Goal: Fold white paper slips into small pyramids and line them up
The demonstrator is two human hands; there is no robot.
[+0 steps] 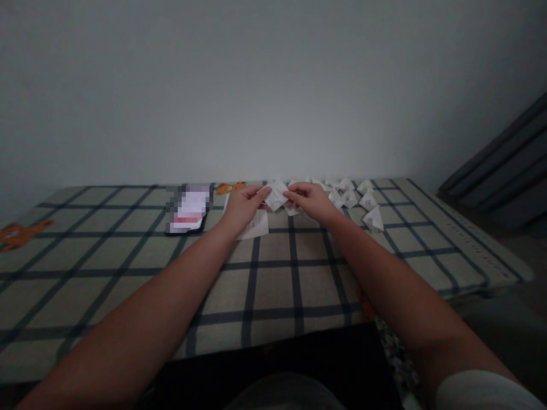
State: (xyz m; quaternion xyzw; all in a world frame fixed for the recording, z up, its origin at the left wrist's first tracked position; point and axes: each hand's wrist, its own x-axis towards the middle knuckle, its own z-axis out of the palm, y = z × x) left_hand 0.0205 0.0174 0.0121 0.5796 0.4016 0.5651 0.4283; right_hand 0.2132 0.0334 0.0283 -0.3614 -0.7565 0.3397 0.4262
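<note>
Between my two hands, a small piece of folded white paper (276, 195) is held up above the table. My left hand (245, 208) pinches its left edge between thumb and fingers. On the other side, my right hand (311, 199) grips the right edge in the same way. Flat white paper (256, 226) lies beneath my left hand and is partly covered by it. To the right of my right hand stand several small folded white paper shapes (350, 198), grouped in rough rows. The nearest folded shape (373, 220) sits a little apart from the others.
A phone (188, 210) with a lit, blurred screen lies left of my left hand. The table has a checked cloth (273, 296) with printed orange bears. A pale wall (265, 91) rises behind the table's far edge. Grey curtain-like folds (504, 159) hang at the right.
</note>
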